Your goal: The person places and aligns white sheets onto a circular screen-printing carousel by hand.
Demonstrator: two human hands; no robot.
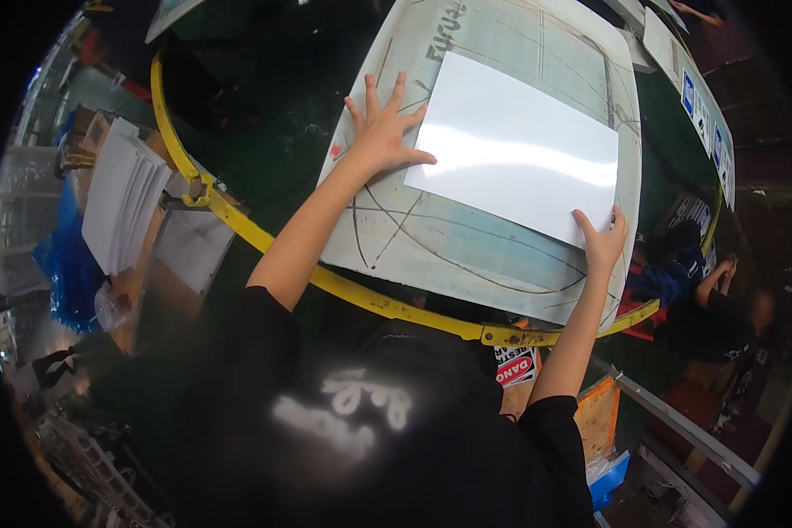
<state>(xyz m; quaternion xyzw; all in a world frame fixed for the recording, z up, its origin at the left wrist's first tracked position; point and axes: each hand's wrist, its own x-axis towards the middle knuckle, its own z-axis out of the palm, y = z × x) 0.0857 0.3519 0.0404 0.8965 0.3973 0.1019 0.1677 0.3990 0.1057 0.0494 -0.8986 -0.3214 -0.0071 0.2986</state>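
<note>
A glossy white rectangular sheet (517, 132) lies at a slant on a pale, worn board (466, 255) with dark scribbled lines and handwritten lettering. My left hand (383, 132) is spread wide at the sheet's left edge, its thumb and index tips touching that edge and its other fingers over the board. At the lower right corner of the sheet is my right hand (602, 239), thumb and fingers parted around the corner. The thumb touches the lower edge and the fingers are by the right edge. Neither hand grips the sheet.
A yellow curved rail (370, 299) runs below the board on my side. Stacked white sheets (123, 198) sit at left beside blue plastic (70, 255). Another board (691, 88) with printed labels stands at upper right. A person in dark clothes (713, 321) is at right. A danger sign (517, 365) shows below.
</note>
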